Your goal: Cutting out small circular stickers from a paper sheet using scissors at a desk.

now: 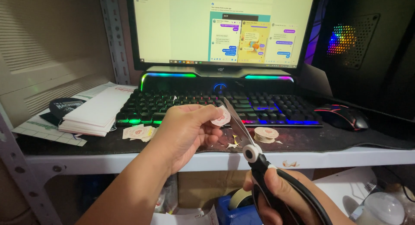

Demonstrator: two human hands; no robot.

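Both hands worked above the tabletop (328, 158) edge: the left hand (186, 132) pinched a small round sticker (221, 117) between thumb and fingers, while the right hand (281, 199) gripped black-handled scissors (255, 160), blades closed against the sticker's edge. Cut stickers (266, 134) lay stacked near the keyboard (216, 106).

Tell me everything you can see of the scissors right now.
The scissors have black handle loops, a white round pivot and grey metal blades. The right hand grips the handles low in view; the blades point up and left, their edge at a small round pinkish sticker pinched by the left hand.
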